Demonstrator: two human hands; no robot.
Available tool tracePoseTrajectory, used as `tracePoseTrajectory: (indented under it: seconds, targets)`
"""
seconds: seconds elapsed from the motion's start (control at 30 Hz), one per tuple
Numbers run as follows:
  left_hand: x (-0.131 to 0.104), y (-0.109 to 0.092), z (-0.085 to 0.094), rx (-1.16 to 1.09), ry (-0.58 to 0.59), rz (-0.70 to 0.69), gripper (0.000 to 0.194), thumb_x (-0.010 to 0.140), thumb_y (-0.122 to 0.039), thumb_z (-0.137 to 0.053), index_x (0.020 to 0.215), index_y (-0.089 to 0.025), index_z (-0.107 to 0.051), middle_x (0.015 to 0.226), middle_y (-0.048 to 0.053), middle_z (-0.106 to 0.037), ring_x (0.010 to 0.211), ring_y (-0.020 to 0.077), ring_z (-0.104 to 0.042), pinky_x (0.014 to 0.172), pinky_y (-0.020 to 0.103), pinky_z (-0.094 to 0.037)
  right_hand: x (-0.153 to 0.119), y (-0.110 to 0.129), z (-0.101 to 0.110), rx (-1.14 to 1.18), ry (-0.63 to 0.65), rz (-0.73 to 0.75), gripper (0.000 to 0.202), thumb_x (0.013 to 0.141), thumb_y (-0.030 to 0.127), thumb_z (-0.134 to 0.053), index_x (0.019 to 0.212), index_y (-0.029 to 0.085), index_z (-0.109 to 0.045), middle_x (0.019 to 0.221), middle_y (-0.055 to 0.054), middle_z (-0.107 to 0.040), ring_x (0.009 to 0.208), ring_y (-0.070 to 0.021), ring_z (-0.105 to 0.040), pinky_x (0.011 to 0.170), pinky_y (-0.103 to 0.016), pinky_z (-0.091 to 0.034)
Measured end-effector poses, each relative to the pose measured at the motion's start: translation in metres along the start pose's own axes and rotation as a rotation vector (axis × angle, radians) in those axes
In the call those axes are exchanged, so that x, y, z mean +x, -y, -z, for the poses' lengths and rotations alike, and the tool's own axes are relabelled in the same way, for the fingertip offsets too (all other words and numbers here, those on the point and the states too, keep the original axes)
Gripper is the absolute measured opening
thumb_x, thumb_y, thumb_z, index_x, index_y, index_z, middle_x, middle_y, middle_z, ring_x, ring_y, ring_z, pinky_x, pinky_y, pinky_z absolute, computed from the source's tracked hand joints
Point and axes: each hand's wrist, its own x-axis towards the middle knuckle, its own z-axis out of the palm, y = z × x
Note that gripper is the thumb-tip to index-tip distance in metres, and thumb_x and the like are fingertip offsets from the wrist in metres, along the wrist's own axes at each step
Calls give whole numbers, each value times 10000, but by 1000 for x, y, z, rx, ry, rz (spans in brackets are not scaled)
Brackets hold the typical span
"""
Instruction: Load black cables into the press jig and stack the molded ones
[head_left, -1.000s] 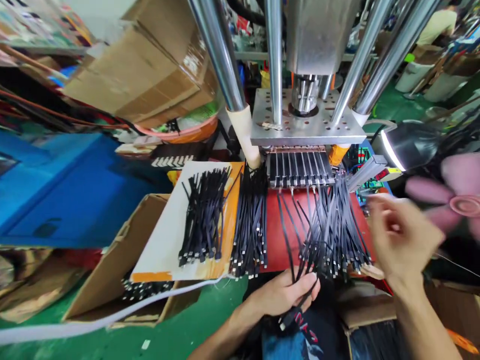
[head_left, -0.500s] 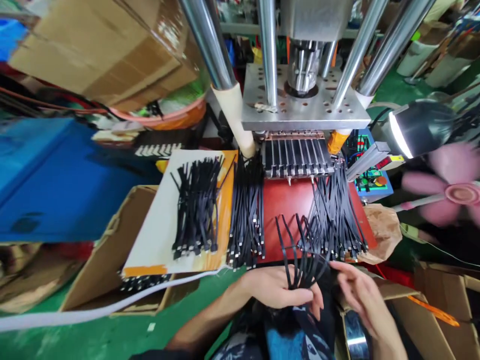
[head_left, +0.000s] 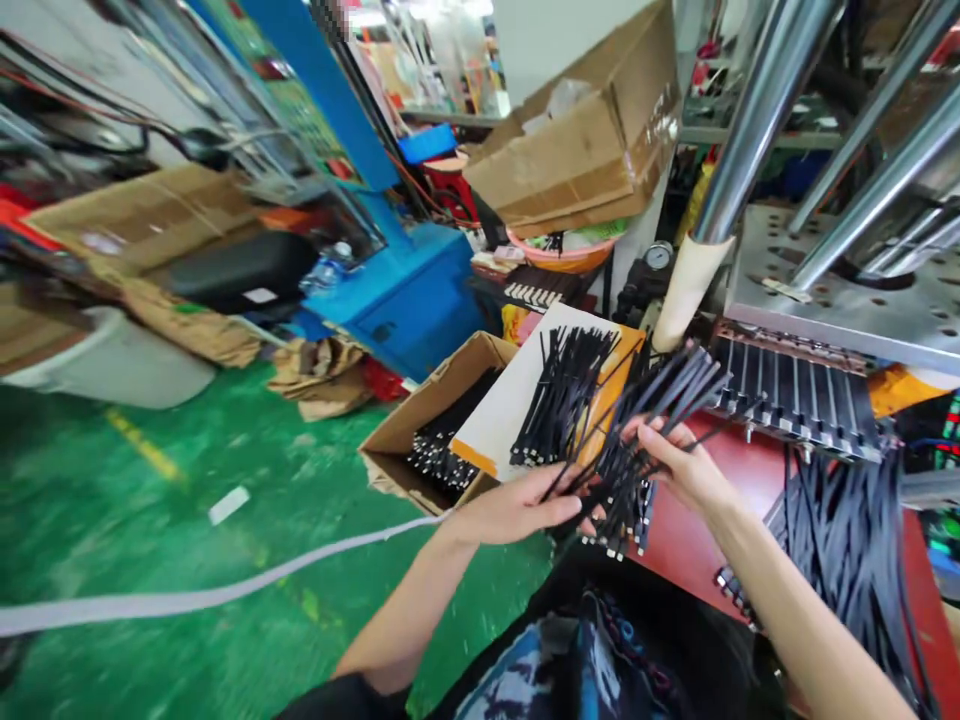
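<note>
My right hand closes round a bundle of black flat cables that fans out up and to the right over the left side of the red table. Beside it, my left hand is closed on thin black cables, near the bundle's lower end. More cables with silvery ends lie under and between my hands, partly hidden. A pile of black cables rests on the white board just beyond my left hand. Another pile lies on the table to the right of my right forearm.
A press with steel columns and a slotted fixture stands at the right. A cardboard box with cables sits left of the board. A whitish hose crosses above the green floor. A blue cabinet stands further back.
The view has swung left. My right hand, earlier apart with fingers loose, is now closed on a cable bundle. Both hands have moved to the cables at the table's left side.
</note>
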Motion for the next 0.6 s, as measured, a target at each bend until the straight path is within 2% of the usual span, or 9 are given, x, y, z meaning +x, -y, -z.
tracePoseTrajectory:
  seconds: [0.07, 0.17, 0.23, 0.27, 0.33, 0.4, 0.43, 0.53, 0.6]
  targets:
    - [-11, 3, 8, -60, -262, -60, 515, 998, -536, -702, 1425, -248, -686, 1427, 100, -715, 1357, 301, -665, 1196, 459, -506, 43, 22, -11, -197, 63, 62, 563, 778, 723, -823, 964, 197, -750, 927, -28, -699, 671, -107, -573, 538, -205, -413]
    - [-9, 17, 20, -35, -509, -69, 718, 973, -562, -716, 1576, -221, -527, 1598, 147, -579, 1521, 332, -517, 1306, 513, -381, 99, 43, -22, -417, 55, 118, 674, 784, 804, -727, 1074, 196, -745, 881, -27, -676, 631, -111, -520, 499, -224, -328]
    - [-5, 29, 25, 50, -647, -38, 895, 953, -599, -712, 1671, -196, -361, 1714, 182, -413, 1598, 347, -398, 1346, 538, -298, 111, 46, -18, -501, -50, 131, 676, 789, 799, -708, 1071, 185, -722, 826, -23, -656, 604, -119, -486, 494, -246, -309]
    - [-5, 35, 26, 108, -703, -23, 933, 954, -604, -704, 1690, -186, -311, 1749, 189, -338, 1620, 350, -352, 1357, 544, -269, 105, 42, -12, -550, -111, 136, 657, 789, 783, -716, 1055, 183, -711, 792, -18, -642, 604, -128, -485, 504, -258, -321]
    - [-9, 43, 23, 228, -778, -22, 873, 989, -575, -664, 1687, -185, -314, 1766, 182, -302, 1623, 346, -347, 1360, 545, -268, 70, 23, 7, -656, -212, 134, 593, 772, 728, -765, 1007, 187, -701, 738, -12, -623, 621, -155, -512, 545, -284, -371]
    - [-17, 44, 13, 329, -789, -61, 697, 1039, -500, -620, 1640, -214, -411, 1717, 149, -417, 1586, 315, -423, 1351, 519, -308, 12, -7, 25, -775, -260, 96, 514, 788, 676, -780, 961, 198, -704, 723, -24, -642, 626, -186, -562, 583, -317, -415]
    - [-20, 42, 7, 366, -780, -83, 612, 1054, -459, -609, 1605, -232, -466, 1677, 129, -483, 1563, 297, -460, 1345, 500, -326, -19, -24, 31, -912, -299, 78, 490, 872, 694, -686, 974, 214, -693, 701, -13, -638, 593, -192, -577, 585, -328, -429]
    - [-23, 31, -10, 415, -736, -152, 418, 1066, -373, -602, 1468, -256, -610, 1558, 90, -615, 1485, 262, -551, 1307, 442, -388, -93, -72, 26, -1165, -395, 49, 417, 997, 641, -552, 1024, 234, -638, 861, -57, -697, 692, -238, -678, 627, -354, -489]
    - [-18, 23, -20, 422, -703, -171, 346, 1068, -344, -599, 1396, -252, -658, 1481, 83, -671, 1411, 249, -614, 1250, 408, -450, -113, -91, 12, -1276, -439, 65, 346, 1045, 559, -504, 1045, 229, -607, 985, -93, -691, 782, -255, -702, 672, -363, -509]
